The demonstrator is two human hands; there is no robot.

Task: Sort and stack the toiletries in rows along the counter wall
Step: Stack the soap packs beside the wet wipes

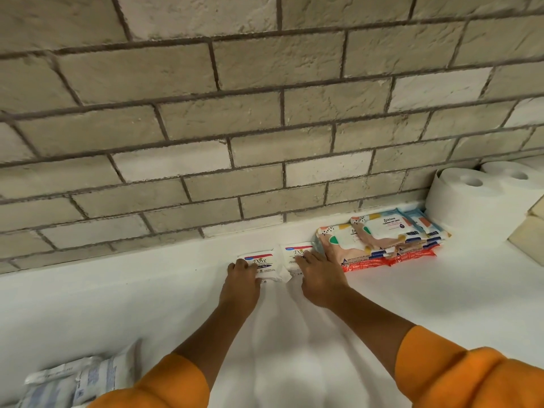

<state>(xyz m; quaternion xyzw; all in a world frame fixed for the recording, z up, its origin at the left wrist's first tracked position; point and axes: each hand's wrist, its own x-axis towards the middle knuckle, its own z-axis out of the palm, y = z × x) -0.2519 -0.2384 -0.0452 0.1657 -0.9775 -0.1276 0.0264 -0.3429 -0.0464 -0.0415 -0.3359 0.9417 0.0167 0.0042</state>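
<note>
- gripping the left soap pack (260, 265) with the curled left hand (240, 282)
- pressing the right soap pack (294, 254) under the flat right hand (321, 276)
- lying just beside the wipes packs (382, 240)

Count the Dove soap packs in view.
2. The left soap pack is gripped by the left hand; the right soap pack sits beside it under the right hand, next to the wipes stack. None seems hidden.

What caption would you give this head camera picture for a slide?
Left hand and right hand position two soap bars by the wall, beside stacked wipe packs.
</note>
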